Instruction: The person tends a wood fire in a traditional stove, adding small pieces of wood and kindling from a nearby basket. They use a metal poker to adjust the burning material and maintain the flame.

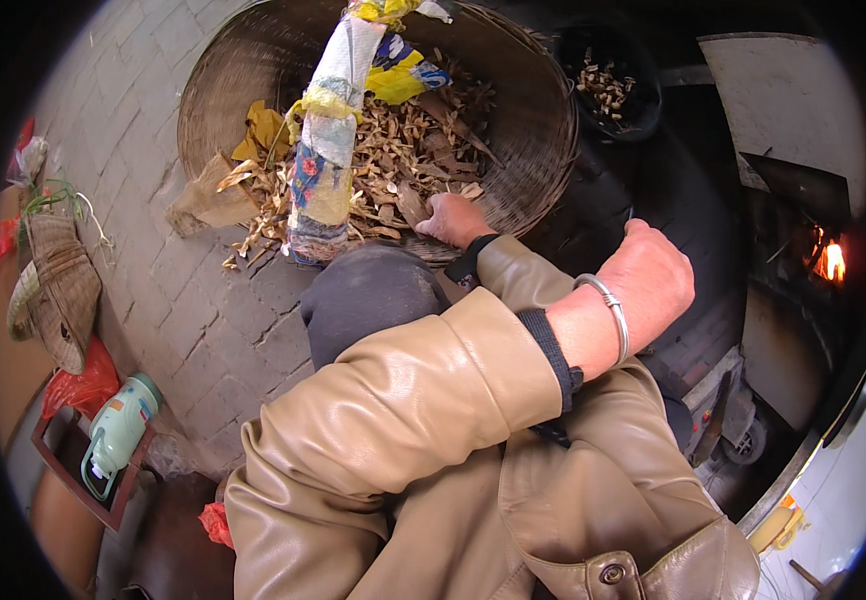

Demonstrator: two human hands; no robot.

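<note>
My left hand [646,274], with a silver bangle at its wrist, crosses to the right over my other arm. Its back faces me and the fingers curl away, so what they hold is hidden. Beneath it, my right hand [459,220] reaches over the near rim of a large wicker basket [530,112]. Its fingertips are beside a flat brown wood chip [410,204]; whether they grip it is unclear. Dry wood chips and shavings [388,150] fill the basket's bottom and spill over its left edge. A handle wrapped in cloth and plastic strips [328,135] arches across it.
At the right, a fire [830,261] burns in a stove opening. A dark bucket [646,112] holding pale scraps stands behind. On the left are a pale green bottle [123,424], a red plastic bag [87,386] and a hat [65,289]. Brick paving [170,300] lies between.
</note>
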